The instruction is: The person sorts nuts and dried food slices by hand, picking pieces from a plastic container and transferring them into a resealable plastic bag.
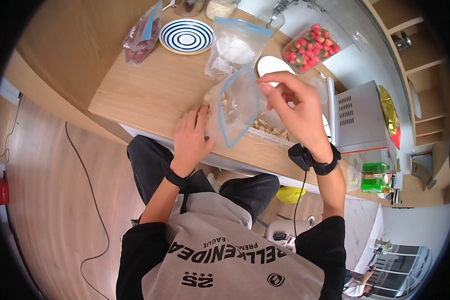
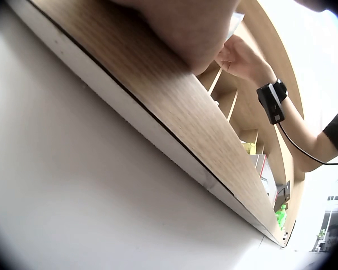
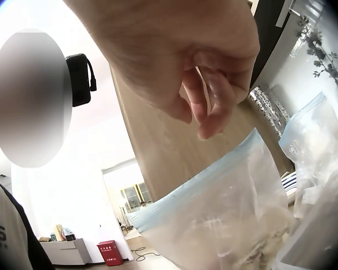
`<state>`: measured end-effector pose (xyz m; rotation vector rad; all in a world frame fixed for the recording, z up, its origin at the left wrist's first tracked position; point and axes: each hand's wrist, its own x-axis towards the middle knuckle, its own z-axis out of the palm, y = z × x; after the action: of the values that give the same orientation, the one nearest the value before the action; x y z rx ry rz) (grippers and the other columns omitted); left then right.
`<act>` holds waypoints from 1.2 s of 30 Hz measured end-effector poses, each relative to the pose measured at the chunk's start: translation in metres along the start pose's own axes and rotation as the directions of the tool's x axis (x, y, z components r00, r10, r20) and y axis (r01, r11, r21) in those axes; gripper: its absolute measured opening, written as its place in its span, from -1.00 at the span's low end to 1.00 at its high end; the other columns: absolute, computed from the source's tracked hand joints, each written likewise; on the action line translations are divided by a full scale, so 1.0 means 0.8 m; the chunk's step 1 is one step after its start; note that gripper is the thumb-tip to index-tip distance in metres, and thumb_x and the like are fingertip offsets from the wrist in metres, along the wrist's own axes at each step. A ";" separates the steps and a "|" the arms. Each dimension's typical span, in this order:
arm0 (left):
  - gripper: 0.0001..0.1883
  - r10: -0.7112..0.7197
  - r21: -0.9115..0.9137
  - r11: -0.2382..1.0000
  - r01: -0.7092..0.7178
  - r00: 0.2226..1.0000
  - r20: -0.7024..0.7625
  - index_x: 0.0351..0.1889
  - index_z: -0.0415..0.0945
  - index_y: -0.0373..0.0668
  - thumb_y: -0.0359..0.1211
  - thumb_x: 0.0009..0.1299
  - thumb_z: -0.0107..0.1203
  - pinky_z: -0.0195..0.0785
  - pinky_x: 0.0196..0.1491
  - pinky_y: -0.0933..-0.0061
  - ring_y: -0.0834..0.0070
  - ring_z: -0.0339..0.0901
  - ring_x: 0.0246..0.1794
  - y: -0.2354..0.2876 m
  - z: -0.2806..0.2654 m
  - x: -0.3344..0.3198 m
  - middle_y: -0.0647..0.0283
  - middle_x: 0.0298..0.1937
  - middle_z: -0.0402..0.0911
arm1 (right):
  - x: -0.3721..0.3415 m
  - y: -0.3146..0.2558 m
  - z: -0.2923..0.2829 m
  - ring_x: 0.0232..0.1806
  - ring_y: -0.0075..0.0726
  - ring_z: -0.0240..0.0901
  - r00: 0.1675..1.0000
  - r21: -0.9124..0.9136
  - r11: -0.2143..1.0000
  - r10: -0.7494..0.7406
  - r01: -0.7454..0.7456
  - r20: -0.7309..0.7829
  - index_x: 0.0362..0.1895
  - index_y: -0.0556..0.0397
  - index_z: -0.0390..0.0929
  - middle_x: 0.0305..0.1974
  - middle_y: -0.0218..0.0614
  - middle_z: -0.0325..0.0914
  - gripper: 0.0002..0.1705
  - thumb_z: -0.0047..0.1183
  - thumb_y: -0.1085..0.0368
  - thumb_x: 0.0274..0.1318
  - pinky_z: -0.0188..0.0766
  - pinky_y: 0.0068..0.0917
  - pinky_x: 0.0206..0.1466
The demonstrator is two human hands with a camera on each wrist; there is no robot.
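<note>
A clear zip bag (image 1: pixel 239 107) with a blue zip edge stands on the counter, its mouth spread wide. Pale chunky pieces (image 1: pixel 222 104) lie in its bottom. My left hand (image 1: pixel 192 137) rests against the bag's lower side with fingers extended. Above the bag's mouth hovers my right hand (image 1: pixel 297 107), its fingers loosely bent. In the right wrist view the right fingertips (image 3: pixel 207 132) sit apart from the zip bag's blue edge (image 3: pixel 197 183), and nothing shows between them. Beside the bag, a clear container (image 1: pixel 285 141) holds more pale pieces (image 1: pixel 270 130).
Behind are another zip bag (image 1: pixel 237 47) with white contents, a blue-and-white striped plate (image 1: pixel 186 36), a bag of dark red pieces (image 1: pixel 142 40) and a box of strawberries (image 1: pixel 312 47). A white plate (image 1: pixel 275 65) and a microwave (image 1: pixel 360 115) stand to the right.
</note>
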<state>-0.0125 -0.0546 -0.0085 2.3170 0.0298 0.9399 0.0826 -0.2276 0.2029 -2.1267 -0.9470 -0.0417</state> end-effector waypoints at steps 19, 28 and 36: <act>-0.27 -0.042 0.013 0.999 0.042 0.998 0.038 0.35 0.44 -0.28 -0.32 0.16 0.37 0.41 0.23 0.03 -0.06 0.53 0.19 0.001 -0.001 -0.001 -0.02 0.24 0.56 | -0.029 0.170 0.012 -0.03 -0.32 0.55 0.722 -0.099 0.982 0.184 -0.159 0.667 0.25 0.04 0.61 0.04 -0.21 0.63 -0.46 0.35 0.24 0.18 0.52 -0.38 0.04; -0.16 -0.007 -0.004 1.000 0.007 1.000 0.008 0.37 0.42 -0.29 -0.46 -0.02 0.26 0.42 0.22 0.08 -0.03 0.52 0.17 0.001 0.000 0.000 -0.01 0.23 0.54 | -0.035 0.187 0.035 -0.19 -0.12 0.62 0.823 -0.123 0.989 0.139 -0.084 0.552 0.07 0.12 0.60 -0.17 -0.06 0.67 -0.58 0.38 0.25 0.17 0.54 -0.27 -0.06; -0.30 -0.016 -0.014 1.000 0.016 1.000 0.013 0.32 0.45 -0.29 -0.36 0.16 0.35 0.41 0.22 0.04 -0.07 0.53 0.17 0.002 -0.003 0.001 -0.02 0.24 0.56 | -0.045 0.192 0.018 -0.36 -0.02 0.61 0.845 -0.277 0.941 0.303 -0.193 0.441 -0.08 0.17 0.61 -0.35 0.02 0.65 -0.64 0.40 0.23 0.16 0.53 -0.19 -0.18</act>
<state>-0.0140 -0.0544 -0.0056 2.3068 0.0360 0.9144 0.1513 -0.3023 0.0815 -2.5157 -0.9611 0.5629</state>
